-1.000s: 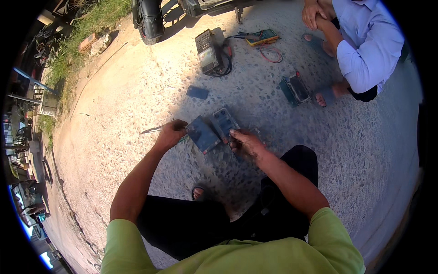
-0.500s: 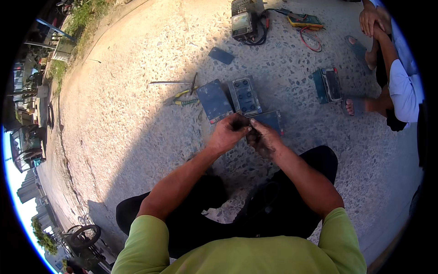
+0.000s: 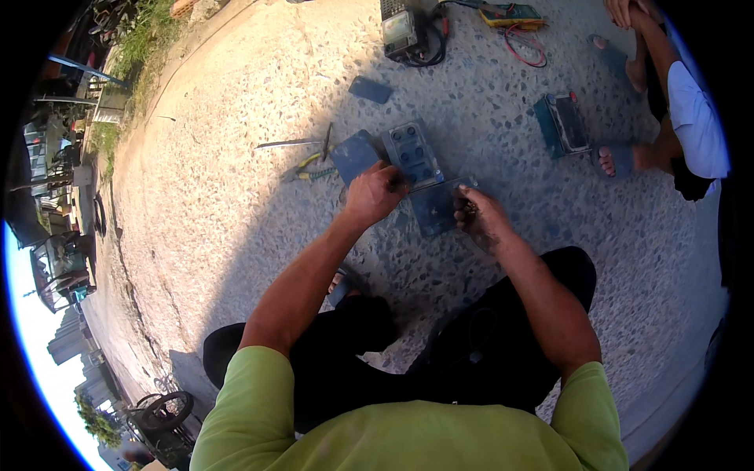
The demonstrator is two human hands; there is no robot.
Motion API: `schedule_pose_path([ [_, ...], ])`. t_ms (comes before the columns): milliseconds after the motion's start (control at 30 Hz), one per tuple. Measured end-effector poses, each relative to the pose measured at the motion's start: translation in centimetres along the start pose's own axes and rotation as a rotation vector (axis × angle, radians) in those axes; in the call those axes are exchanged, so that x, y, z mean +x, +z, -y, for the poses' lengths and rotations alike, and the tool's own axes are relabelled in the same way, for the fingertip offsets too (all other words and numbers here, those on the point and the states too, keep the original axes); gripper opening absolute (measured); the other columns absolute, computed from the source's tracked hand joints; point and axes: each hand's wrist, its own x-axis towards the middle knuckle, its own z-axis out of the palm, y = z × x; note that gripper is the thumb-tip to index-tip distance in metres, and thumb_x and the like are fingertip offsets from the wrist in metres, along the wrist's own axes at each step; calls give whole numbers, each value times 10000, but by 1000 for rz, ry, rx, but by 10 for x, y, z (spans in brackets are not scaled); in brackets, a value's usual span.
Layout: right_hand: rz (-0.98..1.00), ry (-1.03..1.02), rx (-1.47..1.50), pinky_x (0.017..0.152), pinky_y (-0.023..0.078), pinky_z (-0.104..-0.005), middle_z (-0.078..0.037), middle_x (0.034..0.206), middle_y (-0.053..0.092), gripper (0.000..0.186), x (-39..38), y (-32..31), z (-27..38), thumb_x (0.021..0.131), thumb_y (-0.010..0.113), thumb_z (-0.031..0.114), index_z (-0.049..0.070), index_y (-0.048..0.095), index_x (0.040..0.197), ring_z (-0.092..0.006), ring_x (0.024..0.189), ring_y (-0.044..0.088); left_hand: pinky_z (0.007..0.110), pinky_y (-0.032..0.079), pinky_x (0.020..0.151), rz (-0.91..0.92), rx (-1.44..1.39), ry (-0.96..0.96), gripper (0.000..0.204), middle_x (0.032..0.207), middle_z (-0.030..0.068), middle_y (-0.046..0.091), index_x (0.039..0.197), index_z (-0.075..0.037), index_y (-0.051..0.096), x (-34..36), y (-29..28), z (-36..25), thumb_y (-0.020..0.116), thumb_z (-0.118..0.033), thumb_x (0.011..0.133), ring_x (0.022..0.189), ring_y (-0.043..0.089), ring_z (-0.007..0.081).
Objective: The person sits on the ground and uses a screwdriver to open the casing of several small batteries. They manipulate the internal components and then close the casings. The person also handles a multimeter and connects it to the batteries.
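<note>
Both my hands are over a group of lead-acid batteries on the ground. My left hand (image 3: 375,194) is curled closed by the near corner of the flat-topped dark battery (image 3: 355,151). My right hand (image 3: 477,213) is closed in a pinch at the right end of the near battery (image 3: 430,210), its fingertips blackened. Whatever either hand holds is too small or hidden to make out. Between and beyond them lies a battery with its top cover off (image 3: 411,152), showing round dark cell caps in two rows.
Pliers (image 3: 309,165) with yellow and green handles and a long thin blade (image 3: 287,144) lie at left. Beyond are a dark flat plate (image 3: 370,89), a boxy device with cables (image 3: 402,35) and a multimeter (image 3: 510,16). Another battery (image 3: 567,124) stands near a seated person (image 3: 695,129).
My hands, together half a second ago, have come apart: the left moved left and slightly away from me, the right moved right. The view has shifted slightly.
</note>
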Motion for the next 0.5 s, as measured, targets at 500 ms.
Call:
schedule_pose_path([
  [500, 37, -36, -54, 650, 458, -313, -22, 849, 551, 344, -2, -4, 8, 930, 618, 343, 35, 630, 1084, -122, 720, 515, 475, 505, 684, 20, 226, 33, 199, 870, 151, 605, 844, -63, 640, 6, 15, -2, 656, -257, 803, 802, 627, 376],
])
